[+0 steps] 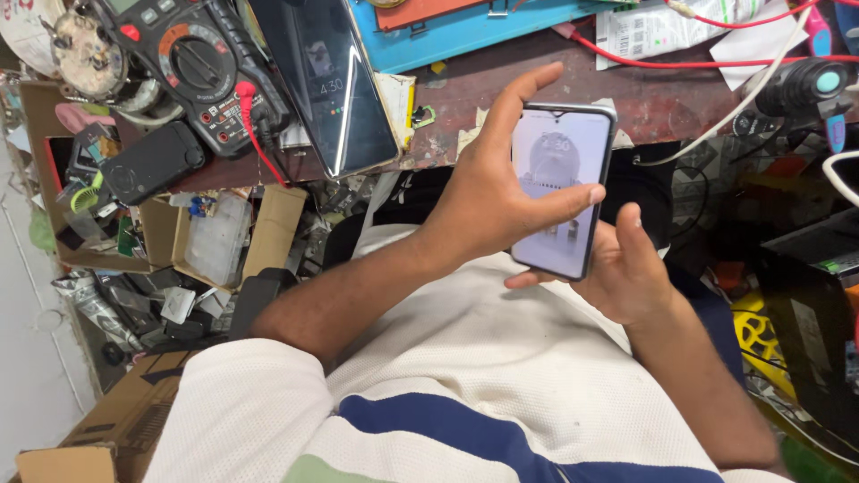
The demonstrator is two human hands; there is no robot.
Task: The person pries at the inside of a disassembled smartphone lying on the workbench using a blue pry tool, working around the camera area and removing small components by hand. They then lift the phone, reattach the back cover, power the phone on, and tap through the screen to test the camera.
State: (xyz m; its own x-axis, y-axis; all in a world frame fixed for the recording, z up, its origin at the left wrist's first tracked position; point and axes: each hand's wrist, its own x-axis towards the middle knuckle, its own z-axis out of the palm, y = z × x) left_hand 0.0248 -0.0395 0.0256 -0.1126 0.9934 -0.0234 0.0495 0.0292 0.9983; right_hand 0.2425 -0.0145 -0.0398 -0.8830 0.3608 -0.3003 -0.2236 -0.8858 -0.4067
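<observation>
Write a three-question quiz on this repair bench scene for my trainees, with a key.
1. True or false: the phone held in both hands has a lit screen.
2. What lies on the bench left of the second phone: A) meter, B) kettle, C) book?
3. Fill in: the left hand grips the held phone across its front, while the right hand supports it from ____.

Key: 1 true; 2 A; 3 below.

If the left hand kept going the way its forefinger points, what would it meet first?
Probably the bare reddish-brown workbench top, then the blue flat tray at the far edge. The left hand grips a dark-framed smartphone; depth is unclear.
</observation>
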